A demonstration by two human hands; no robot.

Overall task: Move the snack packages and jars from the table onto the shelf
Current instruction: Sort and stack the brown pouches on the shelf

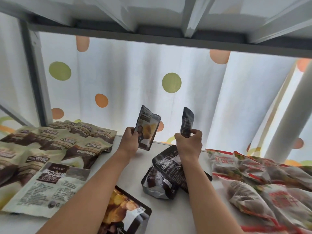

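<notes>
My left hand (129, 141) grips a dark snack pouch (148, 125) with a yellow picture, held upright above the white shelf board (135, 168). My right hand (190, 143) pinches a second dark pouch (187, 121) by its lower end, edge-on and upright. Both hands are near the back of the board, side by side and apart. Below my right forearm lie two more dark pouches (166, 176), overlapping. Another dark pouch with a yellow picture (126, 210) lies flat near the front under my left forearm.
Several beige and brown snack bags (55, 144) are spread over the left of the board, a pale bag (50, 184) in front of them. Red and clear bags (263, 179) fill the right. A grey shelf beam (152, 36) runs overhead. A dotted white sheet (135, 78) closes the back.
</notes>
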